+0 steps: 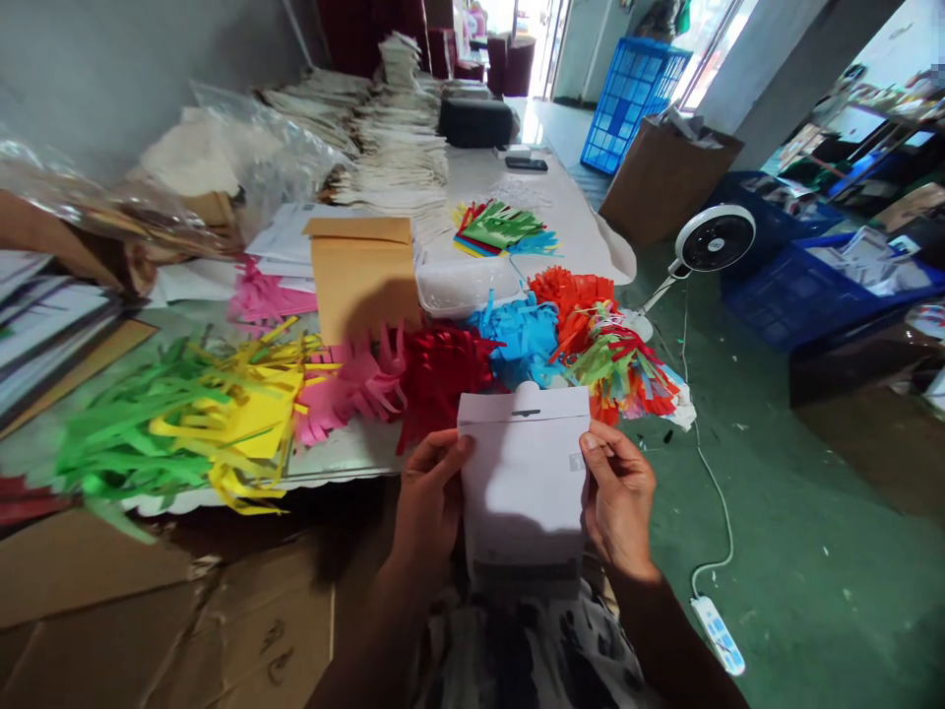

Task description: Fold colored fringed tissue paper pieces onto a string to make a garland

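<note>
Between my two hands is a white paper packet with a hang slot near its top edge, held upright in front of my lap. My left hand pinches its left edge near the top. On the other side, my right hand grips the right edge between thumb and fingers. Just beyond the packet lie fringed paper bundles: dark red, blue, orange-red, and pink. Further left are yellow and green ones. A mixed-colour bunch sits at the table's right corner.
A brown envelope and a white plastic tray stand behind the fringes. Tall stacks of paper fill the table's back. At right are a white fan, blue crates and a power strip on the floor.
</note>
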A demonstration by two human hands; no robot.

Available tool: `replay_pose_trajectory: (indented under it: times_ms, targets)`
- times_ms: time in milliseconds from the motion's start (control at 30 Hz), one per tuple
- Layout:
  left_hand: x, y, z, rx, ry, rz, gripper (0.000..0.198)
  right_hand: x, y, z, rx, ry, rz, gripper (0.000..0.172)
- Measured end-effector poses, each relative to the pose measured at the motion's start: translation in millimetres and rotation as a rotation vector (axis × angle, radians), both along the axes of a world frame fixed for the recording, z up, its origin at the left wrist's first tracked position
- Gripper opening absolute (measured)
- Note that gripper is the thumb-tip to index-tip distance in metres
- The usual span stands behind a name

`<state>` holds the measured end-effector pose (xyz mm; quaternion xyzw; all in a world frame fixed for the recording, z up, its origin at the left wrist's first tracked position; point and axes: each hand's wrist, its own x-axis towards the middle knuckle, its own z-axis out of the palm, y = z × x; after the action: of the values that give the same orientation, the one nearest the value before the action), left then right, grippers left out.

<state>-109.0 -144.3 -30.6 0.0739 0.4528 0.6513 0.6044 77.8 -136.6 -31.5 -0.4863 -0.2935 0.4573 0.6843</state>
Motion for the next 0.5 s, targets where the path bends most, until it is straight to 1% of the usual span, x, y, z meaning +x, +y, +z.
replay_pose_trajectory:
  times_ms: [167,267,400,500]
  targets:
    - [7,-5,2.4,0.142,0.253,0.044,0.033,1,-2,-6.5,0.049,-0.030,-0.061,0.025]
    - [11,-6,3.2,0.162,0.294,0.032,0.034,4,-3,-7.9,0.048,-0.075,-0.101,0.028]
    - [9,-5,3.5,0.173,0.347,0.022,0.037,6,-5,-8.6,0.061,-0.116,-0.112,0.027]
    - [7,-7,1.5,0.158,0.386,0.055,0.033,3,-8,-11.7,0.064,-0.142,-0.117,0.028]
